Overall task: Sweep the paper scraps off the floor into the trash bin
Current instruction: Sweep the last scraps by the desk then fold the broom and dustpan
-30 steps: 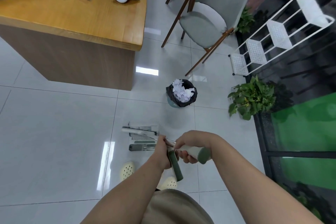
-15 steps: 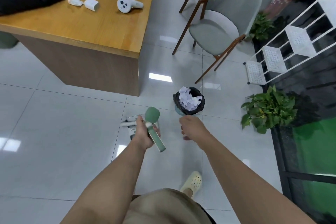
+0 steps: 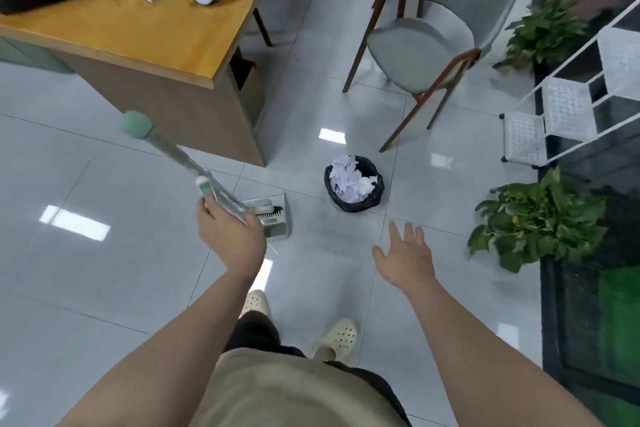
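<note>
Two potted plants (image 3: 535, 218) and a white rack (image 3: 568, 104) flank the floor right of the trash bin (image 3: 354, 184), heaped with paper scraps (image 3: 349, 178). Left hand (image 3: 230, 234) grips the broom-and-dustpan handles (image 3: 194, 166); the dustpan (image 3: 273, 218) lies beside the wooden bench (image 3: 145, 35). Right hand (image 3: 405, 256) hovers, fingers (image 3: 408, 232) spread. No legible writing.

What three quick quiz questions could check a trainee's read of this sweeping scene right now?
1. True or false: the right hand holds the broom handle.
2. Which hand grips the handles? A) left hand B) right hand C) both
3. Fill in: the white paper scraps lie inside the ____.

Key: 1 false, it is open and empty; 2 A; 3 trash bin, standing beside the dustpan.
</note>
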